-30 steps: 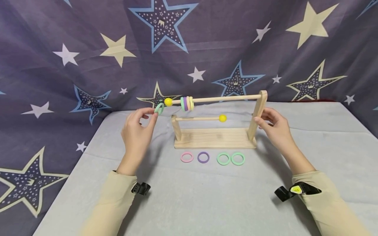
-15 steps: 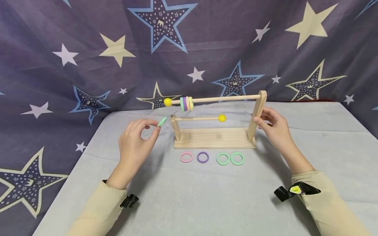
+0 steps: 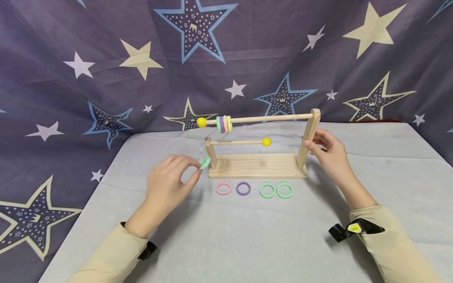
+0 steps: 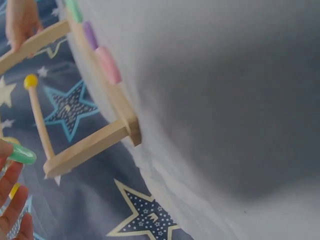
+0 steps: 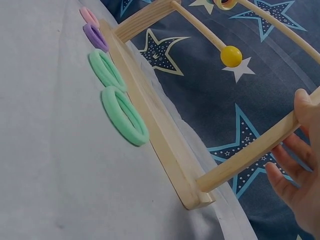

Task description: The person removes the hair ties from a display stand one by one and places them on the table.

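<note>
My left hand pinches a green ring between thumb and fingertips, right beside the short left post of a wooden stand. In the left wrist view the green ring shows edge-on at the fingers. My right hand holds the tall right post, thumb on the near side, fingers behind. From that post a long upper rod runs left to a yellow ball, with several coloured rings hanging near it. The lower rod carries no rings and ends in another yellow ball.
In front of the stand's base, a pink ring, a purple ring and two green rings lie in a row on the grey cloth. A star-patterned curtain hangs behind.
My left hand has lowered the green ring from beside the upper rod's yellow ball, down and slightly right to the short post. My right hand and the stand have stayed put.
</note>
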### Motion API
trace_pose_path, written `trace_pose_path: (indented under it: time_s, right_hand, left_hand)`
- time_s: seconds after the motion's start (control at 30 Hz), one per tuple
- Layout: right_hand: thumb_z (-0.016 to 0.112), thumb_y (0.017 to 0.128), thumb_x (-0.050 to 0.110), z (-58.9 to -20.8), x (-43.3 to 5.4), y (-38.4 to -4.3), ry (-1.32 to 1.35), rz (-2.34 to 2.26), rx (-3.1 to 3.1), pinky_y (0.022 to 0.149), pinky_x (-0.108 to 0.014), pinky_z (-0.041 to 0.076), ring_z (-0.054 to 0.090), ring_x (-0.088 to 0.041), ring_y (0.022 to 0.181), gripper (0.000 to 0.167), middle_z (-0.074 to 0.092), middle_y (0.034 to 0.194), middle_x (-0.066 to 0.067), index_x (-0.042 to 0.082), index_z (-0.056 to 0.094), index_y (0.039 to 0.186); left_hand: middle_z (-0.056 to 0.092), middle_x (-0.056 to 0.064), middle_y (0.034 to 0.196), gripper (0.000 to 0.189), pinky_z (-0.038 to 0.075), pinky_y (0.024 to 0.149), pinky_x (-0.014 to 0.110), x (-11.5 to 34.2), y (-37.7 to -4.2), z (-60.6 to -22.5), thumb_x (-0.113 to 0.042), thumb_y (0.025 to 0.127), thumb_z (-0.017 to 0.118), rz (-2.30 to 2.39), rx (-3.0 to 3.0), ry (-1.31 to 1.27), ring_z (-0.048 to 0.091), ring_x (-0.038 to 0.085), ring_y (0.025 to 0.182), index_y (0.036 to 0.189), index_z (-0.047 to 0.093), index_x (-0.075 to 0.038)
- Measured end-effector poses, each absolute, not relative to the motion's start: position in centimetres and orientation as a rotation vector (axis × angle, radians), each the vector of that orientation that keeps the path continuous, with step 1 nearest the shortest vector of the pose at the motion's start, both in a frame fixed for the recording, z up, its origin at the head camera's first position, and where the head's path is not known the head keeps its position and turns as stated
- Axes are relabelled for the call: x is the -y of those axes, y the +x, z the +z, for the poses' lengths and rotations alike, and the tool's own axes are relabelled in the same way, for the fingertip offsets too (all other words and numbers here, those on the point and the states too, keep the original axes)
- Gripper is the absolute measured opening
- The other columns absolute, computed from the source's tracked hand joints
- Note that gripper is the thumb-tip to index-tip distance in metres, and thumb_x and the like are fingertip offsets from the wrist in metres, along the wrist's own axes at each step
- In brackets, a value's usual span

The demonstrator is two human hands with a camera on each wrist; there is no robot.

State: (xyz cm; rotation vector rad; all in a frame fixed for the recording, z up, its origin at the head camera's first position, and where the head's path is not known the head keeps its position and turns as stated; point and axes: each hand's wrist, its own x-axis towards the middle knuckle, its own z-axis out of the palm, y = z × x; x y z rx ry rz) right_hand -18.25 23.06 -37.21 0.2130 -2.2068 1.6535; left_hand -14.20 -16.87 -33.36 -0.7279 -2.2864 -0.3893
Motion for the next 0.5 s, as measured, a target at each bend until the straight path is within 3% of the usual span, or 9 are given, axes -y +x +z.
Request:
trace_pose_path:
  time_s: [0.5]
  right_hand:
    - [0.064,0.097,0.010,-37.2,-23.0,-18.1,0.217,1.642,2.219,0.071,-0.014,0.049,0.058,-0.002,0.096,0.038,0.062,0.098,0.016,-0.008,0.055,0.129]
  left_hand:
    - [0.070,-0.006,0.092,0.013,0.051,0.070,0.037,15.8,-12.5,-34.6,-0.019,0.081,0.079,-0.251,2.331,-1.017,0.063,0.017,0.088,0.091,0.070,-0.020]
